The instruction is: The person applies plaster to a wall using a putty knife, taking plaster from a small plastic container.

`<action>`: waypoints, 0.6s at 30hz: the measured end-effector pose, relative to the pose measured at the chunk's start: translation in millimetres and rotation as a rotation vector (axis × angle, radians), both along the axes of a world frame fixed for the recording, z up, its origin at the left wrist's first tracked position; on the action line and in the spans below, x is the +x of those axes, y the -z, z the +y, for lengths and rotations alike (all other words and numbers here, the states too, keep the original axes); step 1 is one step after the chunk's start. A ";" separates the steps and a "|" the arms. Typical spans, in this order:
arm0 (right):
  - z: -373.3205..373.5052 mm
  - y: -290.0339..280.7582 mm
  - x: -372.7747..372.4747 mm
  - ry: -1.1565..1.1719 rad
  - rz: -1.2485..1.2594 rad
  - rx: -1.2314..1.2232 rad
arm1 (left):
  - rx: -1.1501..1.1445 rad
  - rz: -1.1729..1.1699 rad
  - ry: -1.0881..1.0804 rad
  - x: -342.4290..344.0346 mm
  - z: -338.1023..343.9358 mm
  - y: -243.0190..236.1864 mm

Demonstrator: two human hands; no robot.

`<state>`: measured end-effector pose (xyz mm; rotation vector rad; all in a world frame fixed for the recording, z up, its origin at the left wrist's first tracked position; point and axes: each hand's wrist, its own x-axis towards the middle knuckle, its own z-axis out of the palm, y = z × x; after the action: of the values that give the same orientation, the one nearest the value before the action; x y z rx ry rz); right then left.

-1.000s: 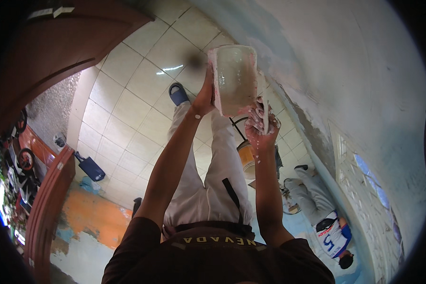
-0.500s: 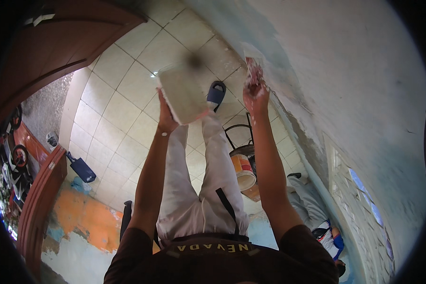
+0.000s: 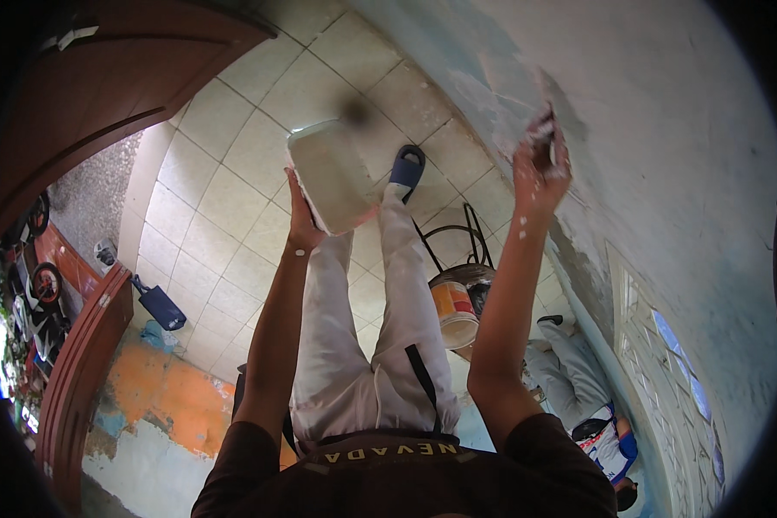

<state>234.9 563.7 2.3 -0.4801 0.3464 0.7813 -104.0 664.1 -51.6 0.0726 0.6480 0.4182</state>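
Observation:
My left hand (image 3: 302, 217) grips a shallow, pale rectangular tray (image 3: 332, 173) by its side; whitish paste smears its rim. Up at the wall on the right, my right hand (image 3: 540, 177), spotted with white paste, is closed around a putty knife (image 3: 545, 129). Much of the tool is hidden by the fingers, and its blade end lies at or very near the patchy white and blue wall (image 3: 656, 147); whether it touches, I cannot tell. White spots also mark my right wrist.
A white and orange bucket (image 3: 456, 312) rests on a dark-framed chair (image 3: 466, 272) by the wall. Another person (image 3: 570, 380) is at lower right beside a white window grille (image 3: 665, 363). A brown door (image 3: 138, 65) stands at upper left; a dark blue case (image 3: 161, 308) lies on the tiles.
My right hand has moved right and turned with the putty knife, toward the wall. The tray in my left hand has barely shifted, while the whole view has swung slightly.

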 end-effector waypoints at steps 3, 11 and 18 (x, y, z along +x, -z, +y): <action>0.0 -51.2 -30.8 0.188 0.051 0.013 | -0.012 -0.065 0.001 7.1 2.1 -4.4; -32.9 100.7 -39.5 0.036 -0.078 -0.677 | -0.015 -0.024 -0.011 6.5 -0.8 0.7; 58.4 152.5 7.3 0.210 -0.308 -0.657 | 0.165 0.040 0.080 -30.5 4.7 3.8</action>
<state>242.2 622.1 -150.1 -1.1468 0.3550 0.3641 -134.5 668.8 -55.4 0.2636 0.6464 0.3928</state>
